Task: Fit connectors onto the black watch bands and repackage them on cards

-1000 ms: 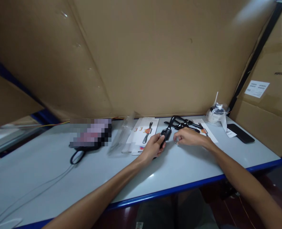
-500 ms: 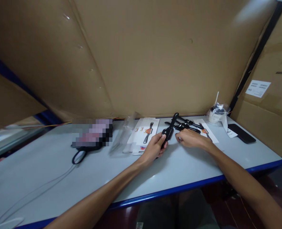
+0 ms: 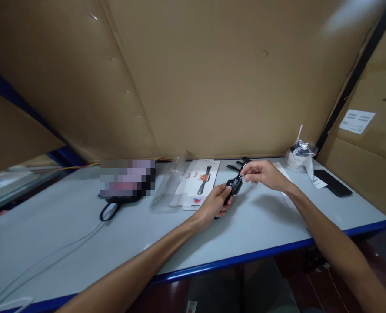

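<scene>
Plenty of bare, pale grey tabletop (image 3: 261,230) stretches from the left hand (image 3: 214,201) and right hand (image 3: 265,174) towards the body, ending at a blue edge (image 3: 212,265); beyond the fingertips, a brown cardboard wall (image 3: 206,87) bounds the far side. White printed cards (image 3: 193,184) lie just past the left fingers, a clear plastic sleeve (image 3: 167,187) farther left; a flat black slab (image 3: 333,182) sits well to the right of the right fingers. A glossy black, long-handled tool (image 3: 234,187) lies in the left fingers, which curl round it, thumb on its body; its lower end pokes out beneath them. The right thumb and forefinger pinch a small silvery piece (image 3: 243,178), mostly hidden, touching or just beside the tool; which, I cannot tell. More black handles (image 3: 234,168) lie beyond the right fingertips.
</scene>
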`<action>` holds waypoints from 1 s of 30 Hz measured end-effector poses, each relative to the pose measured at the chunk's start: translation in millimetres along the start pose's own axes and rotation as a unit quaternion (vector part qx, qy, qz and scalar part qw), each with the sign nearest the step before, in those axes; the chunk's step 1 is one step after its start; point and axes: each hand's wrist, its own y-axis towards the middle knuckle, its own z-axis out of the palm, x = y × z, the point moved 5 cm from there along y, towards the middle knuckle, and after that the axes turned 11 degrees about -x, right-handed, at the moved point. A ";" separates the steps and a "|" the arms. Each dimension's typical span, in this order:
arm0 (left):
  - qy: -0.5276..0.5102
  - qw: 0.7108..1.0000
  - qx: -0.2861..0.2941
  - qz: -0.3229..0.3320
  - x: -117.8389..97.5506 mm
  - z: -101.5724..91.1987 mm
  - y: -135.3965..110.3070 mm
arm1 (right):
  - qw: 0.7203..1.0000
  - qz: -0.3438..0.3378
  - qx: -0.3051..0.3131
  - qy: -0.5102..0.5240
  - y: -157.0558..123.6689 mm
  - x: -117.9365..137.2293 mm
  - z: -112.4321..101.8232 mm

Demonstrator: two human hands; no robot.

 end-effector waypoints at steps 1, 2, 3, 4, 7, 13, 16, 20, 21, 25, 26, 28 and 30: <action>0.003 1.000 0.005 -0.007 0.9 1.0 -0.9 | 0.999 -0.014 -0.030 -0.027 0.4 -0.4 3.6; 0.008 1.000 0.011 -0.013 1.8 1.9 -1.7 | 0.997 -0.029 -0.051 -0.059 0.5 -0.9 8.5; 0.012 1.000 0.016 -0.016 2.6 2.7 -2.6 | 0.993 -0.044 -0.063 -0.091 0.3 -1.3 14.0; 0.017 0.999 0.020 -0.018 3.3 3.3 -3.3 | 0.989 -0.060 -0.068 -0.119 0.0 -1.4 19.7; 0.027 0.999 0.028 -0.028 5.2 4.3 -5.0 | 0.978 -0.102 -0.050 -0.176 -2.1 -0.3 33.4; 0.027 0.998 0.028 -0.053 5.5 5.3 -5.6 | 0.967 -0.130 -0.018 -0.220 -5.8 0.8 39.9; 0.019 0.998 0.023 -0.062 3.4 5.3 -6.4 | 0.963 -0.138 -0.014 -0.230 -6.0 -0.5 40.7; 0.019 0.997 0.022 -0.065 2.4 5.2 -6.8 | 0.952 -0.171 -0.003 -0.254 -8.3 1.2 44.4; 0.019 0.998 0.020 -0.065 2.6 4.9 -6.5 | 0.946 -0.184 0.002 -0.266 -9.5 2.5 46.0; 0.013 0.998 0.024 -0.059 3.6 4.3 -4.9 | 0.917 -0.229 0.034 -0.326 -14.6 6.7 55.1; 0.014 0.998 0.026 -0.057 3.6 4.2 -4.7 | 0.911 -0.234 0.040 -0.336 -15.2 7.0 56.6; 0.022 0.998 0.027 -0.055 3.4 4.0 -4.6 | 0.909 -0.230 0.044 -0.344 -15.0 6.5 57.4; 0.034 0.997 0.029 -0.057 3.0 3.9 -5.0 | 0.917 -0.217 0.043 -0.332 -13.4 5.3 55.9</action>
